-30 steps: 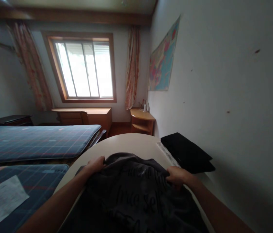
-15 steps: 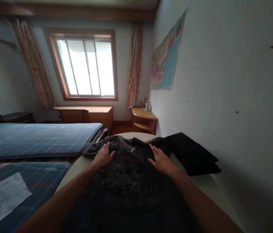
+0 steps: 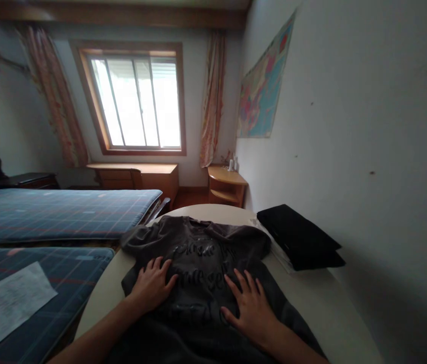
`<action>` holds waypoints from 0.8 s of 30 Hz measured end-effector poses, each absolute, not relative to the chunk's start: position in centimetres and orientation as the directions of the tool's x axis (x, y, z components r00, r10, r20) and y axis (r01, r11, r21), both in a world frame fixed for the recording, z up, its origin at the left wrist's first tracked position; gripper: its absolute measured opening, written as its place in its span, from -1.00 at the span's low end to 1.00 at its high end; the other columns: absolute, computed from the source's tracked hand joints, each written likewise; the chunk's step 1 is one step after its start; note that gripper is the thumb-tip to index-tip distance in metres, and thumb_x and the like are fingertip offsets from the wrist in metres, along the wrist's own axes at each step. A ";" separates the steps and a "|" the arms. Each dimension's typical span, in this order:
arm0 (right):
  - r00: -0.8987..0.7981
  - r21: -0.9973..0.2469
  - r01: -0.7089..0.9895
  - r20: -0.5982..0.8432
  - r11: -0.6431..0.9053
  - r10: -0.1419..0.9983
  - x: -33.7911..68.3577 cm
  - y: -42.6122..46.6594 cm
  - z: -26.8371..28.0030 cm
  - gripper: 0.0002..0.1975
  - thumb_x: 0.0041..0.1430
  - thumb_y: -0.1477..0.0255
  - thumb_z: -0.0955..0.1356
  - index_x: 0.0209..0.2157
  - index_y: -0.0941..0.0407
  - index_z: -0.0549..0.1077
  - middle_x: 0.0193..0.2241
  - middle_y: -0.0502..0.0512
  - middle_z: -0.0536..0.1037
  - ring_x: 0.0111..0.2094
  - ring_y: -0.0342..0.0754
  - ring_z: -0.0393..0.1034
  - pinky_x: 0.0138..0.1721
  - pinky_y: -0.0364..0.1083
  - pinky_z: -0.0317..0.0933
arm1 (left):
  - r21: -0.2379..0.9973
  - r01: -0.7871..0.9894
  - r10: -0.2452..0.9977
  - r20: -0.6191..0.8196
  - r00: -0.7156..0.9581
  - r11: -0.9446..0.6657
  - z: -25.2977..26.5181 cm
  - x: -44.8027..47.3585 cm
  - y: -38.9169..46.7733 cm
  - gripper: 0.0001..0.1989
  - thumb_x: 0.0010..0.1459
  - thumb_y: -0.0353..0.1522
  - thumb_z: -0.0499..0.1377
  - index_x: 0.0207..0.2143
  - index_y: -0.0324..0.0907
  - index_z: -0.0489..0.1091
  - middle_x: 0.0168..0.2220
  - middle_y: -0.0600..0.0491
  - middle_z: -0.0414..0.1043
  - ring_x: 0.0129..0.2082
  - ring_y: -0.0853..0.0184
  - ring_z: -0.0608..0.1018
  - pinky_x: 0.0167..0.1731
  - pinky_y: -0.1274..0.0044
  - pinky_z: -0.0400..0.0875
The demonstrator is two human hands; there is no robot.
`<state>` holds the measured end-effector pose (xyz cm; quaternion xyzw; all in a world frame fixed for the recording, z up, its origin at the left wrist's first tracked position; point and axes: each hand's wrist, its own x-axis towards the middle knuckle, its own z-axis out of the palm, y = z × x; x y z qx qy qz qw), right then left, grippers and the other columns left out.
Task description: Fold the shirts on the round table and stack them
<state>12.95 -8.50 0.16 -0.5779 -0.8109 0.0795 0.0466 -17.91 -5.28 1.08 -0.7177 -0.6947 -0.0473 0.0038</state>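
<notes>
A dark grey T-shirt point(image 3: 194, 253) with black lettering lies spread over a pale round table point(image 3: 97, 308), its collar toward the window and its lower part running out of view beneath my arms. On the left of the print, my left hand point(image 3: 151, 283) rests palm down with its fingers spread. My right hand point(image 3: 249, 306) lies flat on the right side of the print, fingers apart as well. Neither hand grips the cloth. Both sleeves are laid outward, and some wrinkles cross the chest.
A black folder-like item point(image 3: 298, 237) sits on the table's right, over something white. Two plaid mattresses point(image 3: 57, 215) stand at the left, a paper sheet point(image 3: 12, 308) on the nearer one. Behind are a desk point(image 3: 156, 172) and a corner shelf point(image 3: 228, 177). A wall point(image 3: 368, 126) bounds the right.
Both hands have slid back toward me, from near the collar to the middle of the shirt. The collar and sleeves now lie flatter and more spread out.
</notes>
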 end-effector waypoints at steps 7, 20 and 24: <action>-0.332 -0.211 0.927 -0.072 0.311 0.940 11.8 -10.9 4.1 -0.35 0.19 -0.01 0.28 0.22 0.03 0.35 0.13 0.39 0.44 0.12 0.41 0.34 0.05 0.26 0.23 | -0.049 0.997 0.997 0.043 -0.061 0.064 4.5 -17.8 -4.2 -0.49 0.29 -0.09 -0.03 -0.01 -0.28 0.44 -0.06 -0.31 0.48 -0.05 -0.10 0.54 -0.09 0.18 0.36; 0.113 -0.101 0.989 0.016 -0.111 0.993 17.3 4.5 11.7 -0.66 0.31 0.35 0.21 -0.10 0.18 0.54 -0.09 0.38 0.58 -0.04 0.20 0.50 -0.12 0.02 0.32 | 0.162 0.987 1.000 0.022 0.004 -0.008 -1.5 -17.4 0.6 -0.29 0.30 0.03 -0.12 0.40 -0.05 -0.03 0.44 -0.06 -0.20 0.38 -0.28 -0.12 0.24 -0.06 -0.07; 0.291 -0.197 0.946 0.169 -0.257 0.942 17.9 7.4 13.5 -0.56 0.37 0.35 0.09 0.11 0.24 0.38 -0.08 0.44 0.55 -0.03 0.22 0.49 -0.11 0.05 0.31 | 0.142 0.988 0.998 0.002 -0.067 0.066 -1.4 -18.4 1.4 -0.28 0.30 0.04 -0.13 0.40 -0.06 -0.04 0.44 -0.04 -0.19 0.37 -0.29 -0.10 0.24 -0.06 -0.06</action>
